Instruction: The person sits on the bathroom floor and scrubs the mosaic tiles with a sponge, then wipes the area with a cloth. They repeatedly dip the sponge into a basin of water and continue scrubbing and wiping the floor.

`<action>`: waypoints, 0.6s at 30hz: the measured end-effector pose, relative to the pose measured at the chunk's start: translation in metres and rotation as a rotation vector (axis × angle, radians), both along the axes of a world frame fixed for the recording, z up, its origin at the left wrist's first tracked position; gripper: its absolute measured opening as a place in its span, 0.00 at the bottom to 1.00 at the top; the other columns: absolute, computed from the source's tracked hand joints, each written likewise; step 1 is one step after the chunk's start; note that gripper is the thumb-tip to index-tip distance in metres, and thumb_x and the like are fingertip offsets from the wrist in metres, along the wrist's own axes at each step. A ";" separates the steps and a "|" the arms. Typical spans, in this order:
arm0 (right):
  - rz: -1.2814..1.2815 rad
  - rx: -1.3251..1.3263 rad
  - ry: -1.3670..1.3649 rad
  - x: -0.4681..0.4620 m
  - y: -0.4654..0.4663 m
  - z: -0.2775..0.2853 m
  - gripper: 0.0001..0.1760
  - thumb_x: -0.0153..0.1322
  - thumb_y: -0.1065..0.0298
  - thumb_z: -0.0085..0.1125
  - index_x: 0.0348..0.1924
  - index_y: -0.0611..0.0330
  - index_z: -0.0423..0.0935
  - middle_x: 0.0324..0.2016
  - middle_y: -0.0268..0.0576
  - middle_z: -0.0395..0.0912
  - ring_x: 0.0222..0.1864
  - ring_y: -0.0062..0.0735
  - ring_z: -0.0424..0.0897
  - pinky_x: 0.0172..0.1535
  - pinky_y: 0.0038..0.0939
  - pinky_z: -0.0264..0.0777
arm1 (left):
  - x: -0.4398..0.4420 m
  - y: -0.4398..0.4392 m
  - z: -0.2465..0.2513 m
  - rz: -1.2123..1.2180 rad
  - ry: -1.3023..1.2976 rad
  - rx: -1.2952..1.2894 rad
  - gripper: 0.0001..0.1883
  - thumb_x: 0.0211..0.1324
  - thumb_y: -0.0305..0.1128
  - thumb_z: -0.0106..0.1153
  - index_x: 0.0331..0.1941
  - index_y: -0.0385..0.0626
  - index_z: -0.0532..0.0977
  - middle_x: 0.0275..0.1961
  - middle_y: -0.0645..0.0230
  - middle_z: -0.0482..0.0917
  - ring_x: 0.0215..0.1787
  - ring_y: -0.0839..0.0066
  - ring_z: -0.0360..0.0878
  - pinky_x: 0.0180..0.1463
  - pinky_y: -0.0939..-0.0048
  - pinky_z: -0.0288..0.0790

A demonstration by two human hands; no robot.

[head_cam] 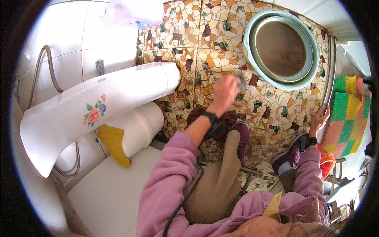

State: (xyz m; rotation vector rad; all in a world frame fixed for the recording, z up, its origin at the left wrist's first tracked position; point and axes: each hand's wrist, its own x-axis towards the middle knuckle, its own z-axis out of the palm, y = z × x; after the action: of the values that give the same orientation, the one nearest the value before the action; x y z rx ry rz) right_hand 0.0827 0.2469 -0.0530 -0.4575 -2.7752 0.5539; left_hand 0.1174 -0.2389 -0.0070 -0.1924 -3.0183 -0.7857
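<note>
My left hand (226, 87), blurred and wearing a black wrist device, is closed around a small grey scrubber-like object (242, 80) low over the mosaic-patterned tile floor (213, 35). The object's exact kind is unclear. Farther right, my right hand (319, 120) rests against the metal floor rail (329, 77); its finger positions are hard to make out. A light-blue plastic basin (315, 59) of brownish water stands ahead, between both hands. Brown stains mark the tiles near my left hand.
On the left are a white ceramic pedestal (127, 80) with a flower print, a white cylindrical container (148, 121) and a yellow cloth (114, 143). A pale purple jug (133, 11) stands at the top. Beyond the rail lies a multicoloured woven mat (345, 121). My shoes are on the tiles.
</note>
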 end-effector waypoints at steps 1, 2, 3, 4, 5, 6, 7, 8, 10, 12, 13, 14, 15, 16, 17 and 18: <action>-0.051 -0.067 0.005 0.000 0.001 -0.002 0.29 0.75 0.53 0.53 0.63 0.62 0.64 0.58 0.52 0.69 0.61 0.51 0.70 0.63 0.42 0.64 | -0.020 -0.013 -0.001 0.155 0.106 -0.016 0.17 0.51 0.31 0.66 0.46 0.46 0.74 0.48 0.67 0.74 0.49 0.67 0.71 0.49 0.59 0.67; -0.093 -0.075 -0.027 -0.002 0.003 -0.003 0.32 0.75 0.51 0.54 0.64 0.64 0.62 0.60 0.54 0.68 0.63 0.49 0.67 0.65 0.41 0.61 | -0.031 -0.023 0.001 0.245 0.042 -0.058 0.17 0.51 0.31 0.66 0.45 0.46 0.74 0.47 0.66 0.73 0.49 0.65 0.71 0.50 0.58 0.67; -0.104 -0.089 -0.013 -0.004 0.003 -0.003 0.33 0.75 0.50 0.53 0.64 0.64 0.62 0.61 0.54 0.68 0.63 0.50 0.67 0.65 0.42 0.61 | -0.035 -0.026 0.004 0.346 0.073 -0.095 0.16 0.52 0.32 0.66 0.44 0.46 0.74 0.47 0.66 0.73 0.49 0.64 0.71 0.51 0.58 0.66; -0.140 -0.119 -0.026 -0.007 0.003 -0.004 0.33 0.75 0.49 0.52 0.65 0.64 0.63 0.61 0.55 0.67 0.63 0.50 0.67 0.64 0.42 0.61 | -0.032 -0.023 0.007 0.260 0.030 -0.087 0.16 0.52 0.32 0.66 0.44 0.47 0.74 0.47 0.66 0.73 0.49 0.64 0.71 0.51 0.58 0.66; -0.195 -0.152 -0.052 -0.010 0.002 -0.004 0.33 0.75 0.48 0.51 0.65 0.64 0.63 0.61 0.56 0.67 0.63 0.50 0.67 0.64 0.42 0.62 | -0.026 -0.018 0.011 0.174 0.048 -0.084 0.16 0.52 0.32 0.66 0.44 0.47 0.74 0.47 0.66 0.73 0.49 0.64 0.71 0.50 0.58 0.67; -0.228 -0.104 -0.128 -0.013 0.001 -0.004 0.35 0.76 0.40 0.45 0.64 0.61 0.64 0.61 0.56 0.69 0.62 0.52 0.69 0.62 0.44 0.63 | -0.014 -0.009 0.015 0.087 0.062 -0.081 0.16 0.51 0.32 0.66 0.44 0.47 0.74 0.47 0.66 0.73 0.49 0.65 0.72 0.50 0.58 0.67; -0.275 -0.072 -0.180 -0.016 0.000 -0.003 0.36 0.75 0.39 0.42 0.64 0.60 0.65 0.60 0.55 0.70 0.61 0.52 0.70 0.61 0.45 0.64 | -0.001 0.006 0.017 -0.024 0.024 -0.028 0.17 0.50 0.32 0.67 0.45 0.48 0.75 0.46 0.66 0.73 0.50 0.65 0.72 0.51 0.58 0.67; -0.321 -0.037 -0.232 -0.018 -0.003 -0.002 0.37 0.75 0.37 0.40 0.64 0.59 0.65 0.59 0.55 0.71 0.60 0.53 0.71 0.60 0.46 0.64 | 0.007 0.022 0.017 -0.079 0.045 -0.035 0.18 0.50 0.33 0.67 0.46 0.47 0.75 0.46 0.67 0.73 0.50 0.66 0.72 0.51 0.59 0.67; -0.380 0.053 -0.307 -0.021 -0.007 0.001 0.39 0.75 0.33 0.35 0.64 0.57 0.66 0.58 0.53 0.73 0.58 0.52 0.73 0.58 0.47 0.65 | 0.006 0.033 0.014 -0.096 0.052 -0.025 0.18 0.50 0.33 0.67 0.47 0.47 0.75 0.46 0.67 0.73 0.50 0.65 0.72 0.51 0.59 0.66; -0.398 0.055 -0.327 -0.022 -0.011 0.005 0.38 0.75 0.34 0.36 0.64 0.57 0.66 0.58 0.53 0.73 0.59 0.52 0.72 0.59 0.47 0.64 | -0.017 0.029 0.007 -0.005 0.051 0.002 0.17 0.52 0.32 0.65 0.46 0.46 0.75 0.46 0.66 0.73 0.49 0.63 0.72 0.50 0.59 0.66; -0.397 0.067 -0.332 -0.022 -0.013 0.006 0.38 0.75 0.34 0.36 0.64 0.57 0.66 0.59 0.53 0.73 0.59 0.51 0.72 0.60 0.47 0.63 | -0.034 0.016 0.005 0.073 0.048 -0.007 0.17 0.52 0.32 0.65 0.46 0.46 0.75 0.46 0.65 0.73 0.49 0.62 0.71 0.50 0.58 0.66; -0.404 0.050 -0.326 -0.023 -0.015 0.008 0.38 0.75 0.34 0.36 0.64 0.57 0.66 0.60 0.51 0.72 0.60 0.51 0.71 0.61 0.47 0.61 | -0.051 -0.003 0.005 0.154 0.060 -0.019 0.17 0.52 0.32 0.64 0.47 0.46 0.75 0.46 0.65 0.73 0.49 0.62 0.71 0.50 0.58 0.65; -0.408 0.057 -0.328 -0.023 -0.017 0.009 0.38 0.75 0.34 0.36 0.64 0.57 0.66 0.60 0.51 0.72 0.61 0.51 0.71 0.61 0.47 0.61 | -0.058 -0.014 0.006 0.231 0.114 -0.026 0.17 0.52 0.32 0.64 0.47 0.46 0.75 0.46 0.64 0.72 0.49 0.61 0.71 0.50 0.57 0.65; -0.410 0.062 -0.331 -0.023 -0.019 0.009 0.38 0.75 0.34 0.36 0.64 0.57 0.66 0.60 0.50 0.71 0.61 0.51 0.70 0.62 0.47 0.61 | -0.058 -0.016 0.008 0.225 0.038 -0.057 0.17 0.52 0.32 0.64 0.47 0.46 0.74 0.46 0.64 0.72 0.49 0.61 0.71 0.50 0.57 0.65; -0.411 0.090 -0.323 -0.023 -0.020 0.009 0.38 0.75 0.34 0.35 0.64 0.56 0.66 0.61 0.50 0.71 0.61 0.51 0.70 0.62 0.47 0.60 | -0.055 -0.016 0.011 0.217 0.006 -0.086 0.18 0.52 0.32 0.65 0.47 0.46 0.74 0.46 0.64 0.72 0.48 0.61 0.71 0.51 0.56 0.65; -0.403 0.084 -0.315 -0.023 -0.021 0.008 0.38 0.75 0.34 0.35 0.64 0.56 0.66 0.61 0.50 0.71 0.61 0.51 0.70 0.62 0.47 0.60 | -0.050 -0.018 0.014 0.222 0.032 -0.118 0.18 0.52 0.33 0.65 0.47 0.45 0.74 0.46 0.64 0.72 0.48 0.61 0.71 0.51 0.56 0.65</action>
State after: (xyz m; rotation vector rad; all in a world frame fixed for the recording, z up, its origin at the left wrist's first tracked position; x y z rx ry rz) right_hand 0.0594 0.2254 -0.0449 -1.1354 -2.8547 0.2884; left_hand 0.0669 -0.2566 0.0073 0.1268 -2.9871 -0.5818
